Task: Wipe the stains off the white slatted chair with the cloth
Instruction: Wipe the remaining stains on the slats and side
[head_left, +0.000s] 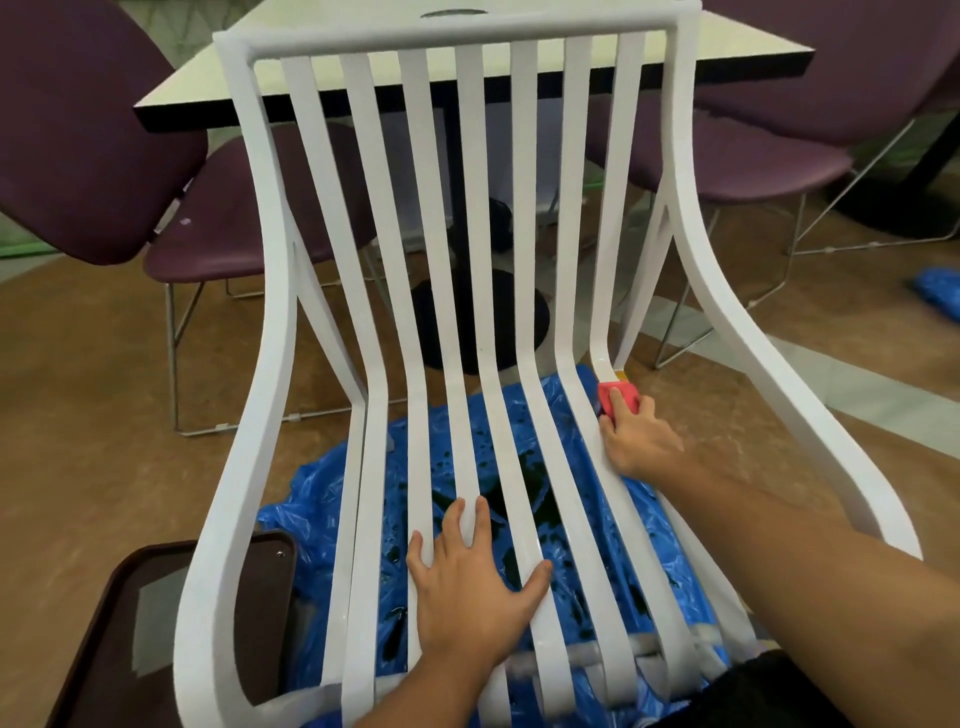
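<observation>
The white chair (467, 34) fills the middle of the frame, its slats running from the top rail down to the bottom edge, with a blue plastic sheet (322, 488) spotted with dark wet patches on the floor beneath it. At lower centre the left hand (467, 587) lies flat on the middle slats, fingers spread and holding nothing. At centre right the right hand (636, 441) has its fingers curled over the pink cloth (629, 396), pressing it onto the rightmost slat where seat bends into back.
</observation>
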